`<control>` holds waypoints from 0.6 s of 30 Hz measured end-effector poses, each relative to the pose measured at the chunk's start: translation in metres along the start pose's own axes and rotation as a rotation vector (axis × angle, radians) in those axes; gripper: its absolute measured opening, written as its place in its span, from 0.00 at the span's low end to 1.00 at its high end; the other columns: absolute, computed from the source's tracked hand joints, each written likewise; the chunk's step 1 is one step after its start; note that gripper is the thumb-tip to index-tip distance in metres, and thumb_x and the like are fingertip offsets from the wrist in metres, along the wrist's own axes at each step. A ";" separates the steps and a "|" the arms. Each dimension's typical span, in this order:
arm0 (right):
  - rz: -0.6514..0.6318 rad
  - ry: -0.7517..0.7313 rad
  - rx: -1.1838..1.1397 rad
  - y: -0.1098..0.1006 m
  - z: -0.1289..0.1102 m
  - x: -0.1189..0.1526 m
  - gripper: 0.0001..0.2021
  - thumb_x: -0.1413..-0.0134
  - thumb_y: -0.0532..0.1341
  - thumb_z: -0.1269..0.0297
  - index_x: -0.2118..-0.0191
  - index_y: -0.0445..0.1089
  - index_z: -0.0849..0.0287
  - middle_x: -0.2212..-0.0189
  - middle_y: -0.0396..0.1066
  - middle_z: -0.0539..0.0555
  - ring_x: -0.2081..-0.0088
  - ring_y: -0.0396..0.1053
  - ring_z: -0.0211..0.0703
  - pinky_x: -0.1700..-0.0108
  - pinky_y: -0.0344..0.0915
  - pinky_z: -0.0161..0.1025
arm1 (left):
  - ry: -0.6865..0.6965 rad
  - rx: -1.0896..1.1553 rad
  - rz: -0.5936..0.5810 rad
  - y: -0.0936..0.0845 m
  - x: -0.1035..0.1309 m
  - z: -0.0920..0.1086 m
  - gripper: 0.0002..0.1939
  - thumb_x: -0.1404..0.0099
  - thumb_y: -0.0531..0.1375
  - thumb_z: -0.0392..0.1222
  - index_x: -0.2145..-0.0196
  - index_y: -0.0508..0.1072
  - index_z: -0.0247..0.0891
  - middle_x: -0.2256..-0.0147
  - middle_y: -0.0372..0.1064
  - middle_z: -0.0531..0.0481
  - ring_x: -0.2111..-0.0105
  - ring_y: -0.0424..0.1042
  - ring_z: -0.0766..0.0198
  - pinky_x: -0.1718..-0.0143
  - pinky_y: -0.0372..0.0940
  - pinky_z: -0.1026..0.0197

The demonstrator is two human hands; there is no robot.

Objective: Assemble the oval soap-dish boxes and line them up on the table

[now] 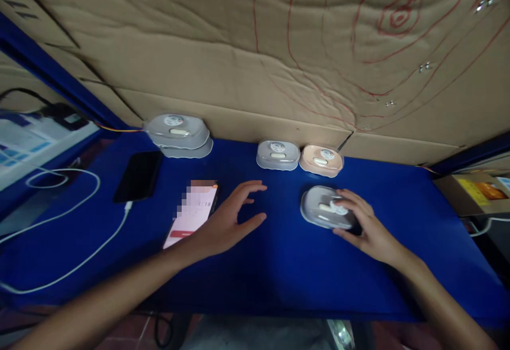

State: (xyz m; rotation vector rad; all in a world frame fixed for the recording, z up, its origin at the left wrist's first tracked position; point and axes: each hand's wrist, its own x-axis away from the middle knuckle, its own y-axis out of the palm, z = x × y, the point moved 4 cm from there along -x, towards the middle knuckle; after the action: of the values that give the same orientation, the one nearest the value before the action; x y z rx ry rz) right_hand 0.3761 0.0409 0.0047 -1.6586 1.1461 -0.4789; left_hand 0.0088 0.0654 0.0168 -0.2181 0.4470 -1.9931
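My right hand (368,228) grips the right end of an oval grey case (324,214) with a clear lid, fingers on its top and far side and thumb at its near edge. The case has a pale oval tab and a round white label, which my fingers partly cover. My left hand (235,217) is open above the blue table, its fingers apart and nothing in them. My left wrist passes over the lower part of a phone (195,206) with a lit screen. Behind my hands stand another grey case (278,155) and a pinkish case (322,161), side by side.
Stacked grey cases (179,132) stand at the back left against the cardboard wall (191,63). A dark phone (138,176) lies left, with a white charging cable (107,250) plugged in. At the far right sits a cardboard box (458,196).
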 end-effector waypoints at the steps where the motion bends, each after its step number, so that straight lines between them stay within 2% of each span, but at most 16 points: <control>1: 0.028 0.037 0.078 -0.008 0.017 0.009 0.26 0.32 0.64 0.52 0.32 0.62 0.45 0.28 0.59 0.61 0.26 0.56 0.64 0.30 0.60 0.67 | 0.024 -0.078 0.014 -0.004 -0.006 0.001 0.27 0.24 0.61 0.50 0.31 0.61 0.54 0.27 0.53 0.43 0.31 0.63 0.46 0.32 0.62 0.39; 4: 0.125 0.141 0.301 -0.034 0.075 0.027 0.25 0.31 0.60 0.49 0.32 0.66 0.44 0.27 0.57 0.62 0.29 0.59 0.69 0.32 0.59 0.68 | 0.126 -0.362 0.019 -0.015 -0.036 -0.001 0.31 0.25 0.61 0.50 0.29 0.60 0.50 0.24 0.47 0.40 0.26 0.52 0.40 0.28 0.53 0.33; 6: 0.204 0.199 0.387 -0.049 0.108 0.029 0.26 0.30 0.58 0.46 0.32 0.67 0.47 0.31 0.62 0.66 0.33 0.63 0.70 0.36 0.61 0.66 | 0.198 -0.518 0.029 -0.022 -0.061 -0.007 0.30 0.25 0.61 0.49 0.29 0.62 0.47 0.22 0.44 0.40 0.23 0.42 0.35 0.27 0.45 0.28; 8: 0.264 0.222 0.413 -0.055 0.127 0.023 0.28 0.29 0.55 0.45 0.32 0.68 0.51 0.37 0.67 0.69 0.36 0.66 0.69 0.37 0.62 0.64 | 0.225 -0.594 0.016 -0.028 -0.080 -0.014 0.29 0.26 0.61 0.50 0.30 0.65 0.46 0.22 0.45 0.40 0.23 0.41 0.33 0.28 0.44 0.26; 10: 0.280 0.221 0.414 -0.051 0.132 0.011 0.29 0.28 0.53 0.45 0.31 0.66 0.54 0.38 0.67 0.70 0.37 0.65 0.68 0.36 0.62 0.64 | 0.233 -0.610 -0.004 -0.030 -0.084 -0.019 0.26 0.26 0.61 0.49 0.34 0.69 0.45 0.24 0.51 0.39 0.25 0.48 0.33 0.28 0.48 0.27; 13: 0.268 0.214 0.415 -0.036 0.124 -0.012 0.29 0.28 0.53 0.46 0.29 0.64 0.54 0.35 0.64 0.69 0.35 0.63 0.67 0.35 0.61 0.66 | 0.239 -0.639 -0.003 -0.028 -0.061 -0.021 0.19 0.26 0.59 0.44 0.40 0.74 0.44 0.28 0.58 0.39 0.30 0.60 0.35 0.31 0.55 0.31; 16: 0.264 0.217 0.414 -0.021 0.109 -0.034 0.29 0.28 0.53 0.45 0.28 0.62 0.51 0.34 0.63 0.68 0.35 0.61 0.68 0.36 0.62 0.67 | 0.252 -0.663 0.040 -0.019 -0.030 -0.019 0.19 0.26 0.58 0.43 0.39 0.73 0.45 0.32 0.62 0.36 0.33 0.64 0.35 0.34 0.60 0.31; 18: 0.250 0.222 0.419 -0.013 0.098 -0.047 0.31 0.28 0.52 0.44 0.26 0.59 0.49 0.32 0.61 0.68 0.34 0.60 0.71 0.38 0.62 0.70 | 0.226 -0.636 0.120 -0.016 -0.020 -0.016 0.24 0.27 0.61 0.48 0.36 0.68 0.46 0.32 0.59 0.36 0.32 0.63 0.34 0.33 0.60 0.30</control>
State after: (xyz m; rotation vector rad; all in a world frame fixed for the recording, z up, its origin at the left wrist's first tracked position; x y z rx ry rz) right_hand 0.4344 0.1315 -0.0135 -1.1053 1.2923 -0.7001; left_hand -0.0007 0.0931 0.0093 -0.3494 1.2084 -1.7111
